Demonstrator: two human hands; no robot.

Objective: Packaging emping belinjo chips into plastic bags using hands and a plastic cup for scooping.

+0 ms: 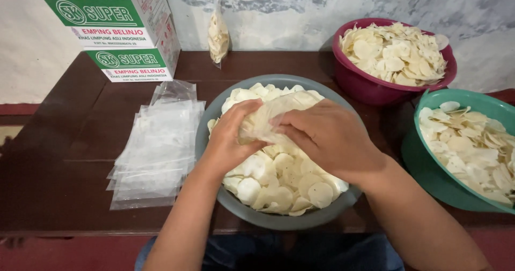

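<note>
A grey bowl [210,122] in front of me holds several pale round chips [284,182]. Over it, both hands grip a clear plastic bag [273,115] partly filled with chips. My left hand [232,137] holds the bag's left side, fingers curled around it. My right hand [330,137] covers the bag's right side, fingers closed on the plastic. The bag's lower part is hidden behind my hands.
A stack of empty clear bags [158,147] lies left of the bowl on the dark wooden table [70,158]. A maroon bowl [365,86] and a green bowl [429,169] of chips stand at right. Two stacked cartons [123,29] and a filled bag [218,35] lean at the back wall.
</note>
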